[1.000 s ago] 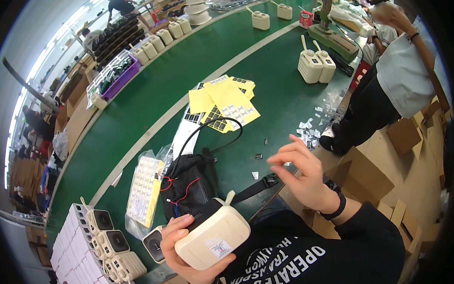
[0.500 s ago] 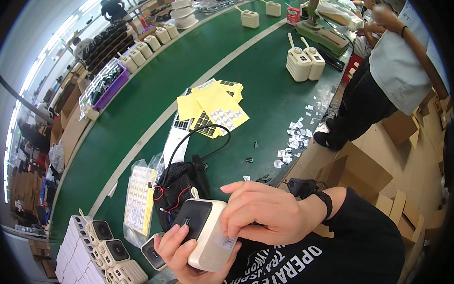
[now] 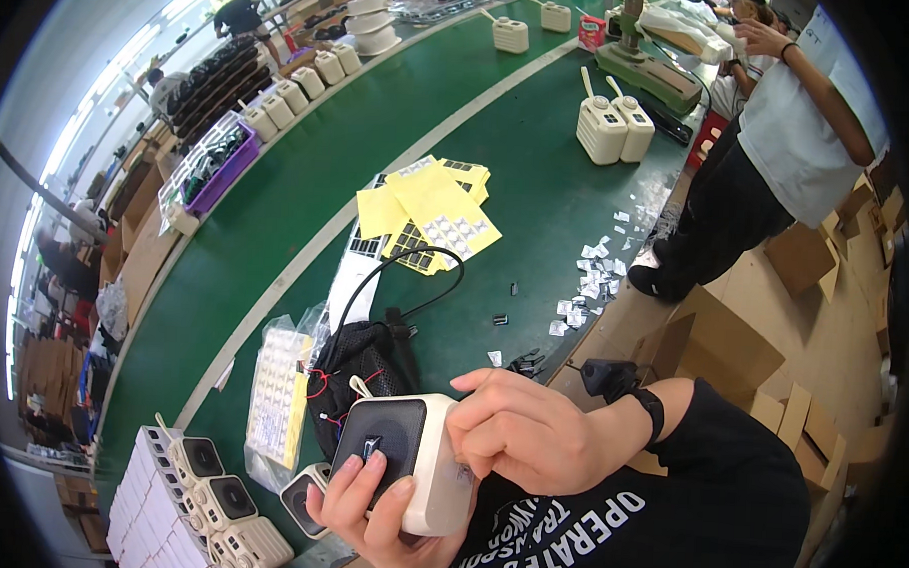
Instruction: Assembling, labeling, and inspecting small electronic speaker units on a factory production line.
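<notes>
A cream, box-shaped speaker [image 3: 437,479] with a dark front grille and a small strap loop is tilted in my left hand [image 3: 381,522]. The left fingers wrap over its grille edge. My right hand [image 3: 524,432] presses curled fingers against the speaker's right side; whatever the fingertips pinch is hidden. Part of a pale label shows on that side just below them. Behind the speaker lies a black mesh pouch [image 3: 372,353] with a black cable and thin red wires. Another speaker [image 3: 302,499] sits on the table, partly covered by my left hand.
Several speakers [image 3: 229,501] stand by white boxes [image 3: 146,519] at lower left. Bagged label sheets [image 3: 275,398], yellow sticker sheets [image 3: 432,198] and scattered paper scraps [image 3: 597,274] lie on the green table [image 3: 297,203]. Two cream speakers [image 3: 602,129] stand farther back; a person [image 3: 780,145] stands at right.
The speaker has turned a little in my left hand, its grille edging left. My right fingers stay against its side and cover more of the label. The person at right has moved an arm.
</notes>
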{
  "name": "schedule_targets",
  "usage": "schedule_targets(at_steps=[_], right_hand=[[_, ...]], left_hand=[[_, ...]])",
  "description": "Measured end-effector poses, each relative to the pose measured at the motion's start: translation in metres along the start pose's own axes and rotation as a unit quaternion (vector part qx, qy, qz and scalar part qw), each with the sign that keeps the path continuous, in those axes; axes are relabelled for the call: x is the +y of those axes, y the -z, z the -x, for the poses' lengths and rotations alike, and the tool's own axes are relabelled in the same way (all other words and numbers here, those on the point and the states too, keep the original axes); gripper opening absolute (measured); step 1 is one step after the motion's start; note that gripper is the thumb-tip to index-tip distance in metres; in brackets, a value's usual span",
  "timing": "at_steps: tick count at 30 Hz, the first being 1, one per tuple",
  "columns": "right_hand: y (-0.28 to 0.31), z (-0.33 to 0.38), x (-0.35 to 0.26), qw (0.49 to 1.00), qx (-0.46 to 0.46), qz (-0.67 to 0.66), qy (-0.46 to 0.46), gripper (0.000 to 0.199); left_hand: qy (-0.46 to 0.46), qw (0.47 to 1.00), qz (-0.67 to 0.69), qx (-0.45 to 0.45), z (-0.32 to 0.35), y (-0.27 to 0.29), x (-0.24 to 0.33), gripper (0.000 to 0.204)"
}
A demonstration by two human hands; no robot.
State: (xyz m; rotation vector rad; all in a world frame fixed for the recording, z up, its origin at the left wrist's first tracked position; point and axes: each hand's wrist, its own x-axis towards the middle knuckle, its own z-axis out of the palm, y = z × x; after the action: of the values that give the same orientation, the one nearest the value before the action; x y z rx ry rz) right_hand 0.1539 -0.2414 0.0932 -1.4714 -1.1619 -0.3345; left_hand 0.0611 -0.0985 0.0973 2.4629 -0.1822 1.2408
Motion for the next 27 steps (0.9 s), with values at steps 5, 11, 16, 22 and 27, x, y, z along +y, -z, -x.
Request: schedule_targets(at_steps=[5,11,16,22,27], right_hand=[[0.004,0.003,-0.006,0.999,-0.003,-0.037,-0.027,0.019],[0.022,-0.001,0.005,0.998,0.004,-0.031,-0.053,0.021],[0.029,-0.011,0.004,0.993,-0.054,-0.09,-0.047,0.018],[0.018,-0.005,0.001,0.997,-0.045,-0.039,-0.058,0.018],[0.012,-0.002,0.002,0.999,-0.019,-0.013,-0.04,0.019]], left_hand=[[0.044,0.999,-0.023,-0.016,0.012,-0.01,0.0,0.069],[0.299,0.899,0.319,0.028,0.018,-0.01,-0.005,0.083],[0.374,0.833,0.407,-0.038,0.013,-0.008,-0.001,0.084],[0.177,0.969,0.169,-0.028,0.013,-0.012,0.005,0.077],[0.08,0.994,0.067,-0.016,-0.003,-0.005,0.008,0.056]])
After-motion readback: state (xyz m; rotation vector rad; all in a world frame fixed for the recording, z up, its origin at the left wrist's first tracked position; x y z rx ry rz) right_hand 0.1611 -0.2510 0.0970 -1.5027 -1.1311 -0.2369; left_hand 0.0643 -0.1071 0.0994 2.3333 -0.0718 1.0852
